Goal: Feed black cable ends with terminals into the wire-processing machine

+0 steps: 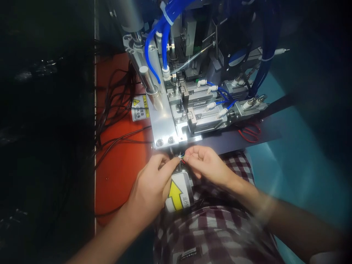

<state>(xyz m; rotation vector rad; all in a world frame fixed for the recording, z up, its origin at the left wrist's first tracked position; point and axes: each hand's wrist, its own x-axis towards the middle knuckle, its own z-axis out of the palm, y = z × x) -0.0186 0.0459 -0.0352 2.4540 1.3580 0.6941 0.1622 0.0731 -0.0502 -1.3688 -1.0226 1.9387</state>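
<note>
Between my fingertips is a small connector with thin coloured wires (180,157), some red, green, blue and white. My left hand (154,176) pinches its left side between thumb and forefinger. From the right, my right hand (205,161) is closed, thumb and forefinger together at the wire ends. Exact details of the small part are too tiny to make out. Just beyond both hands is the bolted metal plate (165,128) of a machine. Below them lies a motor-like part with a white label and a yellow arrow (176,192).
Pneumatic cylinders (206,117) with white fittings and blue air tubes (167,22) stand ahead. Black cables (115,102) run over an orange surface (118,187) at left, near a yellow warning label (140,107). A red wire loop (250,132) lies at right. A checkered garment (214,231) is below.
</note>
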